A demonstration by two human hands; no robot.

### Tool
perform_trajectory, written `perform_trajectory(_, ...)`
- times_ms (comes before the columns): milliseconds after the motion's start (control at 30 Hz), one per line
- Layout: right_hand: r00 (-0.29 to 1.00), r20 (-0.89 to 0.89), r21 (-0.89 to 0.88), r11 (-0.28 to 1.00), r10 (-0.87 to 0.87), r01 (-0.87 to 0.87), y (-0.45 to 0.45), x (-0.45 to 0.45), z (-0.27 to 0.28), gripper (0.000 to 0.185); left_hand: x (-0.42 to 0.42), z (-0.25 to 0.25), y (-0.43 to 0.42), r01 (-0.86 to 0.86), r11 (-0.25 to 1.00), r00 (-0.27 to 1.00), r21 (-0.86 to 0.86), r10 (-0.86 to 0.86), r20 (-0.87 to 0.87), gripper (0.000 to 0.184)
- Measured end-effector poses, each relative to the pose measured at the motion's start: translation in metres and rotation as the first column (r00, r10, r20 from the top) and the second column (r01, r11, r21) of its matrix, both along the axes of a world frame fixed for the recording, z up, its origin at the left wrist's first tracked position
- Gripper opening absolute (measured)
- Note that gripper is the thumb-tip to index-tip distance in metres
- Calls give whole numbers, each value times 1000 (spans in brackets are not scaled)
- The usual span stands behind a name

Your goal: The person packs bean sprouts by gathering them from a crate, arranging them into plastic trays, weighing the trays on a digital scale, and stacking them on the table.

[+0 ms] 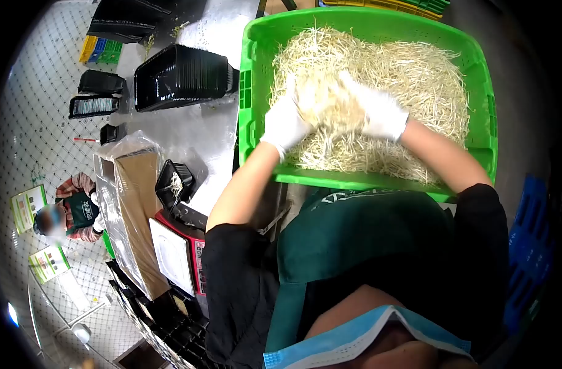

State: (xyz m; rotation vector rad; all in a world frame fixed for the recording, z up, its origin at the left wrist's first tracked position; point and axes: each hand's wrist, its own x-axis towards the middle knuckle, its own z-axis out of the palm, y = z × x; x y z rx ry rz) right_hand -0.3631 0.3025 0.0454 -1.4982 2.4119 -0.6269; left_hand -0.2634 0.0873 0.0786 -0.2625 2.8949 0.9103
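Bean sprouts (422, 80) fill a large green crate (367, 180) in front of me in a thick, pale heap. White gloves cover both of my hands. My left hand (287, 125) is at the crate's left side and my right hand (380, 111) is near its middle. Between them they grip a loose clump of bean sprouts, blurred by motion, just over the heap. Some fingertips are hidden among the strands.
Left of the crate, a metal table (201, 132) bears nested black trays (179, 77). A small black tray (173, 183) with some sprouts sits by a red scale (185, 255). Beyond a plastic-wrapped cardboard box (133, 209) is another person (78, 209). Blue pallets (530, 240) lie at right.
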Motion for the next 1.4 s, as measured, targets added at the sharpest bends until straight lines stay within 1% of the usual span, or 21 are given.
perform_trajectory(33,881,467,40,997,-83,73,0,-21,22,95,-7,-10,-14,59,992,996,110,-51,-68,87)
perform_trajectory(100,555,817,110,987,-157,118,-5,-43,30,107,-16,-28,-34,146,962,987,229,-126,-103,90)
perform_trajectory(167,936,331,254,966,-122,36,-10,-46,24,110,-21,-41,-45,180,949,984,257,-176,-41,96)
perform_trajectory(300,947,-175,248,918,-271,308,-17,6,-24,107,-17,-64,-30,161,783,986,-601,-105,127,127)
perform_trajectory(333,948,-175,251,919,-267,305,-14,3,-21,107,-21,-55,-26,117,901,992,-418,-87,92,125)
perform_trajectory(400,931,89,309,899,-353,311,-8,-21,2,98,-16,-52,-24,63,975,997,-213,-51,62,123)
perform_trajectory(500,770,437,369,874,-464,317,0,-65,44,88,-8,-34,-27,89,967,981,-237,-127,-148,89)
perform_trajectory(567,541,769,64,883,-341,464,29,-81,43,90,9,1,-23,106,964,971,-245,-153,-184,77)
perform_trajectory(600,552,808,-159,828,-204,538,34,-81,40,90,18,12,-23,156,958,979,-242,-181,-88,72)
perform_trajectory(667,459,837,1,841,-297,541,22,-80,58,94,23,9,-23,352,911,934,-216,-328,141,67)
perform_trajectory(733,469,804,113,868,-365,483,-10,-66,62,102,20,-3,4,382,834,913,-398,-407,23,68)
perform_trajectory(800,860,418,132,956,-293,261,-41,-62,33,108,8,-22,17,281,664,850,-693,-507,-141,84)
perform_trajectory(833,858,380,373,906,-345,199,-45,-68,31,112,9,-14,13,277,665,853,-693,-502,-141,84)
perform_trajectory(900,855,370,356,906,-363,230,-41,-90,20,112,11,14,-2,105,907,984,-407,-154,-90,111)
perform_trajectory(967,727,581,194,930,-365,311,-47,-97,18,118,27,25,-18,23,939,996,-344,7,84,140)
perform_trajectory(1033,517,738,190,869,-434,457,-67,-75,19,122,28,17,-13,81,905,992,-418,-32,123,140)
perform_trajectory(1067,676,685,146,961,-271,237,-80,-63,15,125,27,2,-15,99,898,995,-428,-99,21,138)
perform_trajectory(1133,936,335,319,948,-107,-5,-98,-25,35,130,12,5,-4,109,890,994,-444,-92,59,124)
perform_trajectory(1200,997,30,510,859,-75,49,-88,30,47,135,6,-1,-2,95,914,994,-394,-69,79,119)
perform_trajectory(1267,895,-409,276,911,-178,307,-87,62,23,134,5,-7,-2,113,891,990,-440,-62,128,114)
perform_trajectory(1400,931,-210,563,742,-300,366,-111,30,30,126,35,47,-17,85,951,988,-296,-41,152,122)
